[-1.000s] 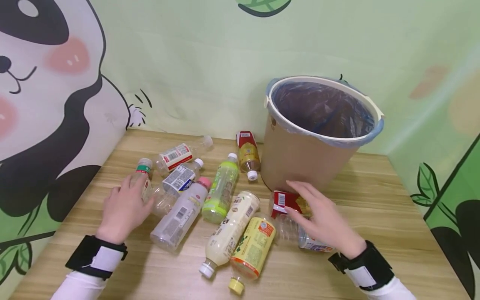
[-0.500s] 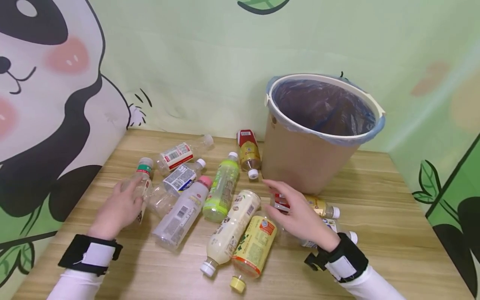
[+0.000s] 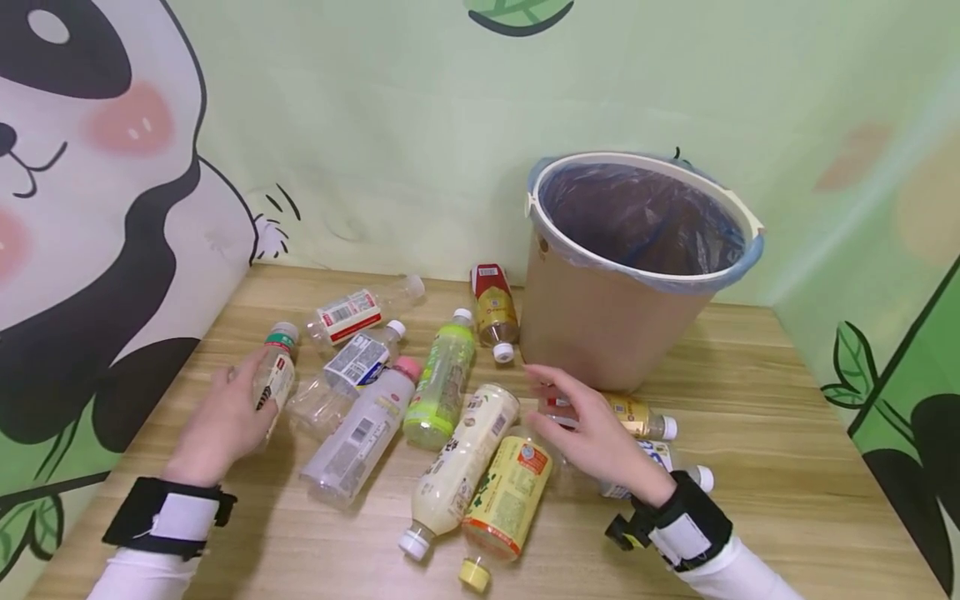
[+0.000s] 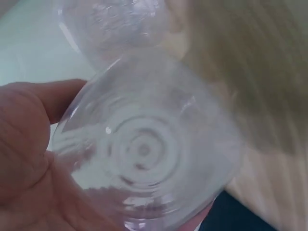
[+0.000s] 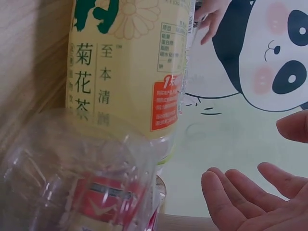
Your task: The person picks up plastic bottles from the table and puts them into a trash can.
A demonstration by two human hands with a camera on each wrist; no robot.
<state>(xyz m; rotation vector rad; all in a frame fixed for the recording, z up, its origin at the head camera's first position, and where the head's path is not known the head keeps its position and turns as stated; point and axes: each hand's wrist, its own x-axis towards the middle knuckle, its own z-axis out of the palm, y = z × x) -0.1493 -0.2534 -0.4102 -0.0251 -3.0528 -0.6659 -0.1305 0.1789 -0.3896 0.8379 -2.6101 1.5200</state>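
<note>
At the left of the head view, my left hand (image 3: 225, 421) grips a clear plastic bottle (image 3: 276, 379) with a green neck band and a grey-white cap. The left wrist view shows the bottle's ridged base (image 4: 144, 149), with the thumb along one side and the fingers mostly hidden behind. My right hand (image 3: 596, 429) hovers with relaxed, parted fingers, holding nothing. Below it lie a red-and-gold-labelled bottle (image 3: 630, 414) and a clear bottle with a blue-white label (image 3: 656, 454), both partly covered. A yellow-labelled bottle (image 5: 125, 62) lies close by in the right wrist view.
A brown bin (image 3: 600, 317) lined with a blue bag stands at the back right. Between the hands lie a cream bottle (image 3: 465, 458), a green-labelled bottle (image 3: 442, 383), a pink-capped bottle (image 3: 363, 433) and several others on the wooden table (image 3: 750, 392).
My right hand has moved left, uncovering the caps of two bottles beneath it. My left hand has drawn slightly left and nearer, and the green-banded bottle has shifted a little left with it.
</note>
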